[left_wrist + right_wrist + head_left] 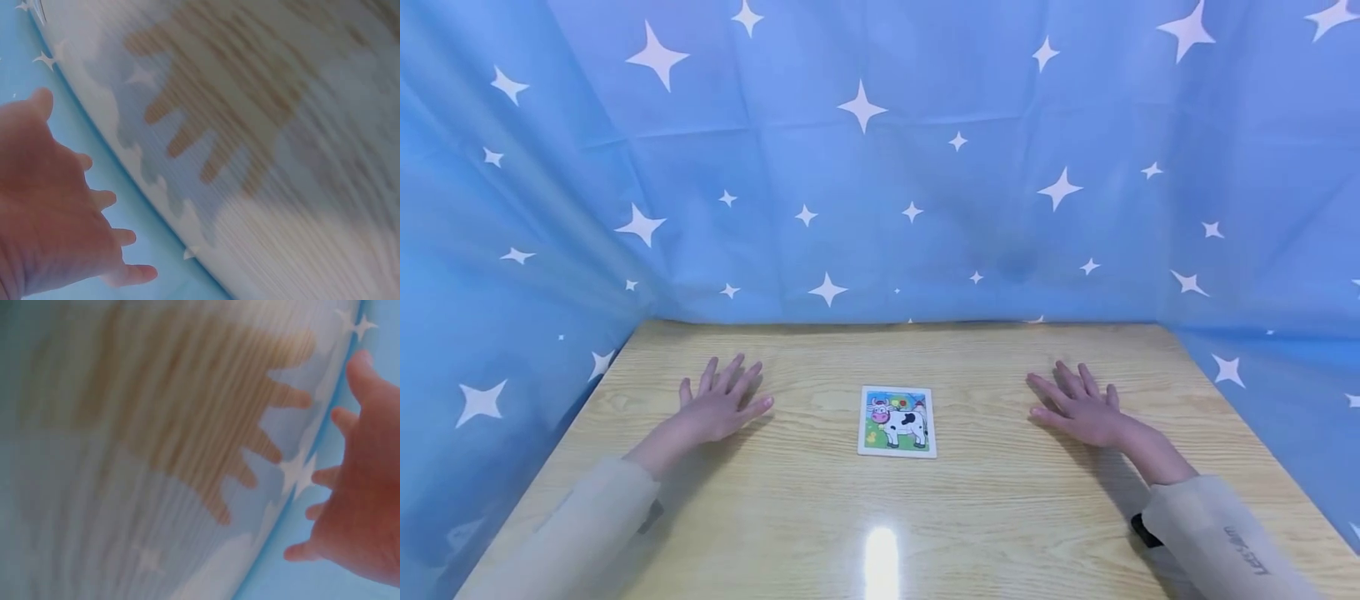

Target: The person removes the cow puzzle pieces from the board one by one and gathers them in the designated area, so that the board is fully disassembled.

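A small square picture puzzle (897,422) with a white border lies flat on the wooden table (820,517); it shows a black-and-white cow on green grass. Left of it, my left hand (718,404) is held palm down with its fingers spread, holding nothing. On the other side my right hand (1082,408) has the same spread fingers and is likewise bare. Both hands are apart from the picture. The left wrist view shows the left palm (56,212) above its reflection on the tabletop, and the right wrist view shows the right palm (369,494) similarly.
A blue curtain (865,167) with white stars hangs behind the table and along both sides. Light glares off the tabletop near the front. Dark bands (1146,530) show under the sleeves at the wrists.
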Motion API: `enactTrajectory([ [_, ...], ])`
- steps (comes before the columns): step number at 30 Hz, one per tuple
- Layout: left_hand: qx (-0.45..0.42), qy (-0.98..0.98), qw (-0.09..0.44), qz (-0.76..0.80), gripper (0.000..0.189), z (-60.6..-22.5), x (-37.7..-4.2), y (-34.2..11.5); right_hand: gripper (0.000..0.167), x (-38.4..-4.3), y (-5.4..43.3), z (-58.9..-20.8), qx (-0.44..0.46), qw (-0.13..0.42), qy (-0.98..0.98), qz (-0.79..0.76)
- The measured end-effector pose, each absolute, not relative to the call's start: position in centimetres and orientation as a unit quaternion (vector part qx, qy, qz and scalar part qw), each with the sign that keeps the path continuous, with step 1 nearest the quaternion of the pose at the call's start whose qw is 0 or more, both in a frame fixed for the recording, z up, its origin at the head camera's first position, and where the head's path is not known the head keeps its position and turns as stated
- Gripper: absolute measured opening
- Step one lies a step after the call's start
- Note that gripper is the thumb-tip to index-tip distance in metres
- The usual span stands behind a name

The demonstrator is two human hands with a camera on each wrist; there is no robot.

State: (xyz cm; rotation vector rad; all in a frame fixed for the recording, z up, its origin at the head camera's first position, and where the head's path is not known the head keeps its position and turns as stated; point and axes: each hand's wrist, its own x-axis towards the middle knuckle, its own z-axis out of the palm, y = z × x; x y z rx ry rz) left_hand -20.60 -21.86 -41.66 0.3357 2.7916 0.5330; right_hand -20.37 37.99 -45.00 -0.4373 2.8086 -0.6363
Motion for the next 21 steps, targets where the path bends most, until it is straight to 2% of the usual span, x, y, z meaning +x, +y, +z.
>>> enactTrajectory([
  [6, 0.146, 0.961, 0.138, 0.192, 0.091, -42.2, -20.6, -21.2, 0.084, -20.7, 36.8, -45.4, -0.151, 0.104, 0.963, -0.196],
  [11, 0.159, 0.961, 0.140, 0.177, 0.090, -42.3, -20.7, -20.4, 0.075, -20.5, 35.4, -44.4, -0.166, 0.097, 0.961, -0.200],
  [21, 0.187, 0.952, 0.153, 0.186, 0.085, -41.7, -20.1, -18.4, 0.071, -19.6, 33.0, -42.8, -0.186, 0.114, 0.952, -0.216],
])
